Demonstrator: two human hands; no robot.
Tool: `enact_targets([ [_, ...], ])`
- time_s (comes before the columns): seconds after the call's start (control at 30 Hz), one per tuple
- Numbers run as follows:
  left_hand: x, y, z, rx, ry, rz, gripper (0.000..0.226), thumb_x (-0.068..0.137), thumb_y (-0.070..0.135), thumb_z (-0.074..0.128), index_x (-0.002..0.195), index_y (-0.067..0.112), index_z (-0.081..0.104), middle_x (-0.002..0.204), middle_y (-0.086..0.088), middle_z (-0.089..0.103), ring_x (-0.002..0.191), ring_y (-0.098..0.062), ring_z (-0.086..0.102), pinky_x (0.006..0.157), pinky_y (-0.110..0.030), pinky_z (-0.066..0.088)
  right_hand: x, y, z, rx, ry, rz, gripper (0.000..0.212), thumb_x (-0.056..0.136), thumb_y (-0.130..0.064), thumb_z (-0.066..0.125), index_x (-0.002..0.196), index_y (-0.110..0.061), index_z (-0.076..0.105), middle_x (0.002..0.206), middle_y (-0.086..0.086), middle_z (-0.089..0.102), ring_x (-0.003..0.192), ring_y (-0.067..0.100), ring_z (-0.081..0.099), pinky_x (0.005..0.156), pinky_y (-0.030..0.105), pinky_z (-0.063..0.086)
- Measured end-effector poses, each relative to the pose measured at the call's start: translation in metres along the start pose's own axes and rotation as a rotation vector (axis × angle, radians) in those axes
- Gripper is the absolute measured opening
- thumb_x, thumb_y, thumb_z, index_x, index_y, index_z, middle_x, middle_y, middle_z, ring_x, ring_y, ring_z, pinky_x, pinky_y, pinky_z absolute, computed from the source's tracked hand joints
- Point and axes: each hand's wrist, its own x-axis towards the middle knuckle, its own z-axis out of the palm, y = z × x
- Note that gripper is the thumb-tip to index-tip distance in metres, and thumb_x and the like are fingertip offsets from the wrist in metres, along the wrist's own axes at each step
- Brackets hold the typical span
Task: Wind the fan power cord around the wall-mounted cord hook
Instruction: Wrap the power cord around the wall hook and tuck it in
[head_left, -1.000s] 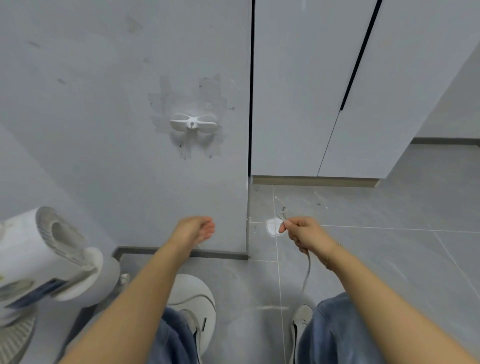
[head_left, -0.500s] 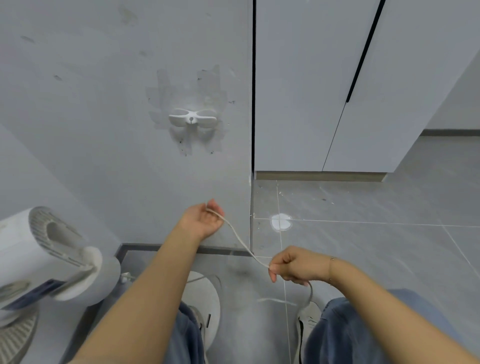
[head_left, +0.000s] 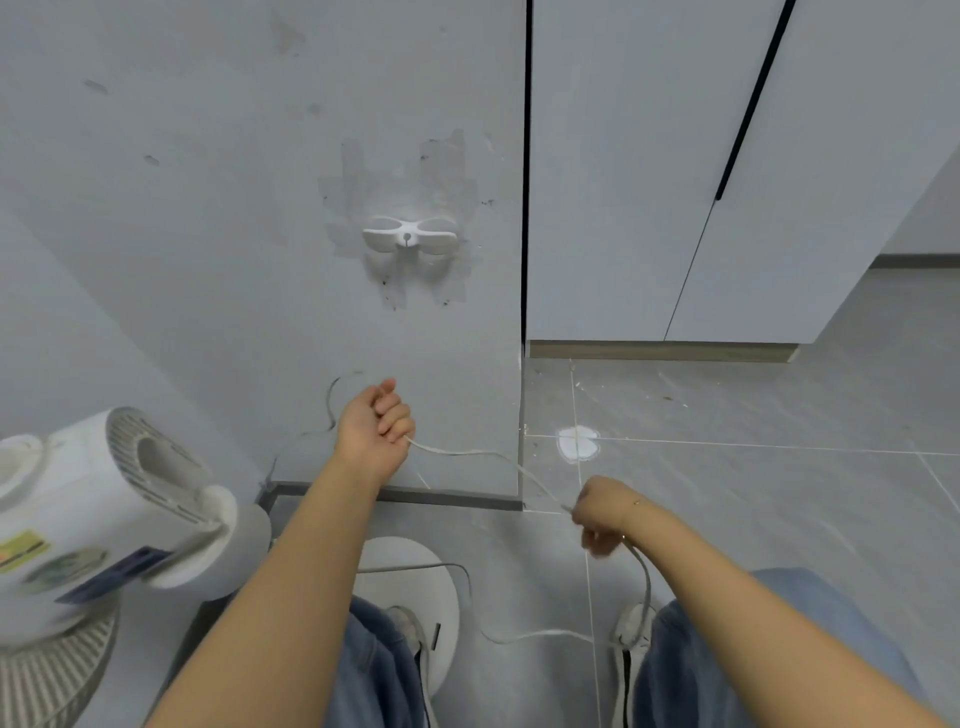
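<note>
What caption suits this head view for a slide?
Both hands, left hand and right hand, hold the fan power cord below the bare cord hook.

Both hands, left hand (head_left: 375, 425) and right hand (head_left: 602, 514), grip the cord (head_left: 488, 455) below the bare wall hook (head_left: 409, 237).

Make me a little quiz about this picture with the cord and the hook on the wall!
1. True or false: the cord is already wound on the hook.
2. Which hands hold the cord? A) left only B) right only C) both
3. Fill in: the fan stands on the person's ____ side.

Key:
1. False. The hook is bare.
2. C. The left hand and right hand each grip it.
3. Left.
</note>
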Motion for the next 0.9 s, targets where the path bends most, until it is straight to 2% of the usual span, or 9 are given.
enact_targets([
  [0.1,-0.015,0.001,0.012,0.298,-0.197,-0.048,0.035,0.101,0.025,0.029,0.073,0.012,0.047,0.039,0.008,0.032,0.025,-0.002,0.024,0.025,-0.016,0.015,0.004,-0.016,-0.003,0.261,0.122,-0.167,0.031,0.095,-0.032,0.042,0.087,-0.01,0.06,0.084,0.002,0.057,0.076,0.016,0.052,0.077,0.028,0.041],
  [0.2,-0.032,-0.007,0.02,0.598,-0.359,-0.176,0.035,0.1,0.026,0.032,0.073,0.011,0.05,0.042,0.008,0.03,0.028,0.0,0.021,0.03,-0.013,0.013,0.003,-0.035,-0.004,0.867,-0.139,-0.242,0.053,0.099,-0.048,0.026,0.104,-0.011,0.064,0.105,0.004,0.067,0.101,0.018,0.06,0.1,0.033,0.039],
  [0.3,-0.043,-0.018,0.02,0.893,-0.437,-0.26,0.037,0.101,0.027,0.032,0.073,0.011,0.051,0.044,0.009,0.028,0.032,-0.001,0.018,0.033,-0.015,0.01,0.005,-0.05,-0.004,1.312,-0.371,-0.31,0.055,0.099,-0.049,0.024,0.116,-0.007,0.054,0.108,0.012,0.067,0.101,0.022,0.064,0.094,0.034,0.045],
  [0.43,-0.044,-0.014,0.01,1.133,-0.45,-0.326,0.038,0.101,0.025,0.033,0.072,0.012,0.053,0.046,0.01,0.029,0.035,-0.002,0.018,0.034,-0.014,0.013,0.008,-0.057,-0.013,1.748,-0.359,-0.339,0.041,0.099,-0.039,0.035,0.112,-0.005,0.054,0.092,0.013,0.074,0.081,0.022,0.073,0.075,0.033,0.058],
  [0.6,-0.042,-0.002,-0.008,1.373,-0.394,-0.508,0.038,0.1,0.026,0.034,0.069,0.015,0.054,0.05,0.009,0.03,0.037,-0.003,0.017,0.034,-0.014,0.013,0.009,-0.051,-0.021,2.001,-0.307,-0.186,0.032,0.1,-0.028,0.04,0.092,0.0,0.055,0.063,0.008,0.07,0.055,0.017,0.07,0.058,0.031,0.059],
  [0.7,-0.043,0.004,-0.02,1.757,-0.223,-0.566,0.03,0.094,0.024,0.038,0.07,0.015,0.054,0.051,0.007,0.033,0.038,-0.006,0.019,0.038,-0.017,0.014,0.02,-0.044,-0.025,1.931,-0.015,-0.089,0.032,0.103,-0.02,0.031,0.119,0.004,0.045,0.096,0.015,0.07,0.082,0.02,0.072,0.069,0.033,0.057],
  [0.77,-0.041,0.007,-0.028,1.877,-0.119,-0.578,0.03,0.094,0.022,0.039,0.07,0.014,0.055,0.052,0.004,0.036,0.04,-0.008,0.021,0.04,-0.018,0.016,0.034,-0.037,-0.026,1.861,0.155,0.0,0.028,0.102,-0.015,0.027,0.123,-0.002,0.04,0.097,0.014,0.064,0.056,0.014,0.067,0.057,0.026,0.054],
  [0.83,-0.038,0.009,-0.034,1.907,-0.034,-0.571,0.029,0.092,0.019,0.04,0.069,0.013,0.055,0.053,0.002,0.039,0.041,-0.01,0.023,0.041,-0.019,0.018,0.042,-0.032,-0.027,1.846,0.224,0.049,0.022,0.099,-0.009,0.023,0.103,-0.005,0.044,0.073,0.008,0.051,0.03,0.011,0.039,0.031,0.016,0.035],
  [0.9,-0.036,0.009,-0.038,1.916,0.029,-0.578,0.028,0.09,0.014,0.04,0.068,0.011,0.057,0.056,0.0,0.043,0.043,-0.011,0.027,0.041,-0.019,0.021,0.042,-0.032,-0.028,1.842,0.238,0.035,0.026,0.098,-0.006,0.021,0.079,-0.009,0.039,0.066,0.004,0.039,0.022,0.009,0.026,0.027,0.01,0.02],
])
